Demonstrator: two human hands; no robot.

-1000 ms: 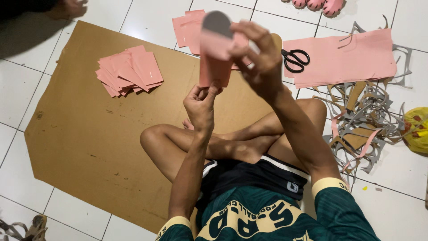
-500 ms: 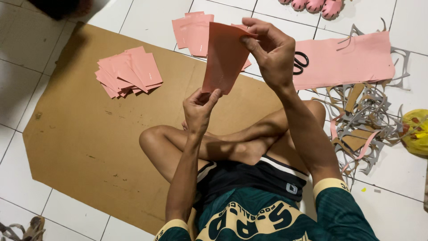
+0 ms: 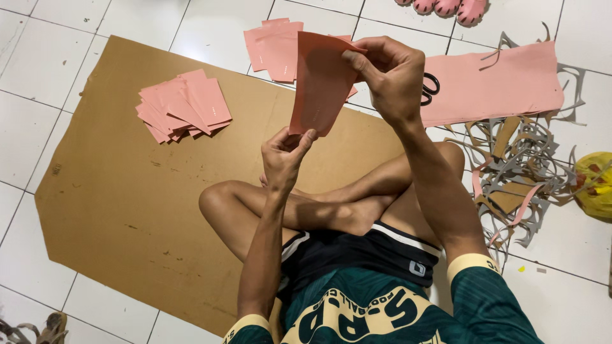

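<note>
I hold a pink cut sheet (image 3: 320, 83) up in front of me with both hands. My right hand (image 3: 389, 76) pinches its top right corner. My left hand (image 3: 285, 156) grips its bottom edge between thumb and fingers. The sheet hangs roughly upright, slightly tilted, above my crossed legs and the brown cardboard (image 3: 121, 191) that I sit on.
A stack of pink pieces (image 3: 183, 105) lies fanned on the cardboard's left part. More pink pieces (image 3: 274, 44) lie beyond the sheet. Black scissors (image 3: 430, 89) rest on a large pink sheet (image 3: 494, 86) at right. Grey and tan offcuts (image 3: 516, 172) and a yellow bag (image 3: 596, 185) lie right.
The folded pink piece has been opened out into a flat sheet. My right hand has shifted to its top corner and my left hand now grips the bottom edge.
</note>
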